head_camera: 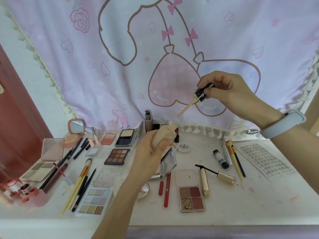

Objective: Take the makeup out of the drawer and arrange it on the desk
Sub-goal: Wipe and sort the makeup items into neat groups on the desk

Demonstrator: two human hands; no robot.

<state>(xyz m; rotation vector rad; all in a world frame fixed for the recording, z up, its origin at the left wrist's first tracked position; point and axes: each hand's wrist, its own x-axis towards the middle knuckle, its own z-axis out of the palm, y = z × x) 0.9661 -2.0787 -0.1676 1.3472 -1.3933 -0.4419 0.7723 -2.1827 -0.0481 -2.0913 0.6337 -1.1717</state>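
My left hand [151,144] wraps its fingers around the beige concealer tube [162,135], upright above the table [259,195] so nothing spills. My right hand [229,94] pinches the black cap [202,93], applicator wand [187,107] angled down, well clear (likely for recapping).

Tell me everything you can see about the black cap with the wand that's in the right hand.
The cap is black and glossy, likely plastic, with a flat beige applicator wand sticking out of it, coated in beige product. It is off its bottle and held in the air above the desk, pinched by the right hand at its upper end. It is tilted, wand pointing down and left toward the beige bottle gripped in the left hand. Wand and bottle are apart, not touching.
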